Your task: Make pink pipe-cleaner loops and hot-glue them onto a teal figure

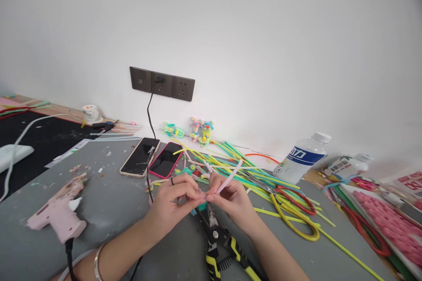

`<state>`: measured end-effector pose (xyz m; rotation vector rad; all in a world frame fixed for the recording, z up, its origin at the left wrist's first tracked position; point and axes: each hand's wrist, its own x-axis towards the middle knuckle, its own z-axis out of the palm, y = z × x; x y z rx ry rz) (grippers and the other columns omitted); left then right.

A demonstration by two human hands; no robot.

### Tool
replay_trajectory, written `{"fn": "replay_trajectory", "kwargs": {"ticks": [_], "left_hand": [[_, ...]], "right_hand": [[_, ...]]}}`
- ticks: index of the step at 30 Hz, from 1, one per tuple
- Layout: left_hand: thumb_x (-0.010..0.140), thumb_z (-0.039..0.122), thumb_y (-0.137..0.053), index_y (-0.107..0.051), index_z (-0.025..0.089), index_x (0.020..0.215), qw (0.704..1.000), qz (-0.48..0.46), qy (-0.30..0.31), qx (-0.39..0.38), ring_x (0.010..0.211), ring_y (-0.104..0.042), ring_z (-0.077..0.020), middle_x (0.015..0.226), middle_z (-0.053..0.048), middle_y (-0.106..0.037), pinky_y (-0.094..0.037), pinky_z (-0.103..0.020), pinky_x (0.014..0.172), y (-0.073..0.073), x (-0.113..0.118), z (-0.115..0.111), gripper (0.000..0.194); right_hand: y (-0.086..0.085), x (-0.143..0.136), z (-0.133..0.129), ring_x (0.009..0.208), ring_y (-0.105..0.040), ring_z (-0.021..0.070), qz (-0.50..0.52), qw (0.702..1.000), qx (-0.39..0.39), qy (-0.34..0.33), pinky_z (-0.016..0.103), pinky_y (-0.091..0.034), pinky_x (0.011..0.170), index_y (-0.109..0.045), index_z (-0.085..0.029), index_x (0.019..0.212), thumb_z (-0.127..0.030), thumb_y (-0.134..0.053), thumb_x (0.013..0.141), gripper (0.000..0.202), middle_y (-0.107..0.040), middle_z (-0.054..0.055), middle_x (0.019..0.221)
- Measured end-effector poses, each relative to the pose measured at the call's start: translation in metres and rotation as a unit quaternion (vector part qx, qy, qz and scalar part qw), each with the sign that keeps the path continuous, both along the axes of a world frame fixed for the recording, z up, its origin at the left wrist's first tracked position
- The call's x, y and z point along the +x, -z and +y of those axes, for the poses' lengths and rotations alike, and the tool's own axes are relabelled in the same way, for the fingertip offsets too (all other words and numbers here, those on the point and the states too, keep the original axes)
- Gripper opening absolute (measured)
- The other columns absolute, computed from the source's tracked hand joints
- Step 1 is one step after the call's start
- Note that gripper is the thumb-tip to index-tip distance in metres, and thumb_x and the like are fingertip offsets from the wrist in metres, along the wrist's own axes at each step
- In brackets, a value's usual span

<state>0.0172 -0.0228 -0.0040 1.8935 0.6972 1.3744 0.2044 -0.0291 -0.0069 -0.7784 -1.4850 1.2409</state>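
Fingertips of my left hand (174,199) and my right hand (234,199) meet in a pinch over the mat. Between them is a pale pink pipe cleaner (231,177), whose free end sticks up and to the right past my right hand; the pinched end is mostly hidden by the fingers. Right below lies a pair of black and yellow pliers (214,235), jaws pointing away from me under my hands. Small teal fuzzy pieces (202,207) show just behind the jaws. Many yellow and green pipe cleaners (227,158) are spread out behind my hands.
Left, a pink glue gun (57,213) lies on the grey mat. Two phones, one dark (140,156) and one red-edged (165,159), lie behind. Scissors (293,210) and a white bottle (301,158) are right. Small fuzzy figures (205,132) stand by the wall.
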Motion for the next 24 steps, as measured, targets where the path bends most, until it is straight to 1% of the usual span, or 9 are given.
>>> {"fn": "replay_trajectory", "kwargs": {"ticks": [6, 10, 14, 20, 24], "left_hand": [[0.083, 0.020, -0.073, -0.066, 0.020, 0.062, 1.000, 0.018, -0.001, -0.007, 0.058, -0.055, -0.0133, 0.069, -0.004, -0.064, -0.042, -0.024, 0.054, 0.0015, -0.0022, 0.0012, 0.022], [0.083, 0.020, -0.073, -0.066, 0.019, 0.062, 0.999, 0.005, 0.017, -0.028, 0.059, -0.056, -0.0131, 0.068, -0.003, -0.063, -0.042, -0.024, 0.053, 0.0008, -0.0019, 0.0008, 0.022], [0.082, 0.019, -0.073, -0.065, 0.019, 0.061, 0.999, -0.007, 0.028, -0.041, 0.062, -0.059, -0.0145, 0.068, -0.003, -0.063, -0.045, -0.025, 0.057, -0.0014, -0.0009, 0.0002, 0.023], [0.083, 0.016, -0.072, -0.063, 0.019, 0.060, 0.999, -0.011, 0.035, -0.027, 0.061, -0.059, -0.0130, 0.068, -0.002, -0.062, -0.045, -0.025, 0.059, -0.0021, -0.0009, -0.0003, 0.024], [0.083, 0.016, -0.072, -0.061, 0.019, 0.060, 0.999, -0.004, 0.033, -0.027, 0.062, -0.058, -0.0134, 0.068, -0.002, -0.062, -0.045, -0.025, 0.061, -0.0010, -0.0016, -0.0007, 0.026]], "right_hand": [[-0.0007, 0.0015, 0.0005, 0.067, -0.048, 0.0162, -0.018, 1.000, -0.011, -0.002, 0.029, -0.037, 0.064, -0.065, -0.019, 0.069, -0.042, -0.078, 0.081, 0.029, -0.058, 0.001, 0.068], [-0.0017, 0.0013, -0.0001, 0.068, -0.049, 0.0163, -0.010, 1.000, -0.015, -0.008, 0.029, -0.038, 0.064, -0.065, -0.020, 0.070, -0.039, -0.077, 0.082, 0.026, -0.058, 0.001, 0.069], [-0.0033, 0.0011, -0.0016, 0.069, -0.050, 0.0165, -0.003, 1.000, -0.016, -0.017, 0.030, -0.039, 0.065, -0.066, -0.020, 0.071, -0.038, -0.077, 0.083, 0.025, -0.058, 0.001, 0.070], [-0.0035, 0.0020, -0.0025, 0.070, -0.050, 0.0164, 0.005, 0.999, -0.017, -0.028, 0.029, -0.039, 0.067, -0.067, -0.020, 0.072, -0.034, -0.077, 0.084, 0.021, -0.058, 0.001, 0.071], [-0.0038, 0.0014, -0.0022, 0.069, -0.048, 0.0164, 0.000, 1.000, -0.016, -0.026, 0.029, -0.038, 0.066, -0.068, -0.020, 0.071, -0.037, -0.077, 0.083, 0.023, -0.055, 0.000, 0.069]]}}
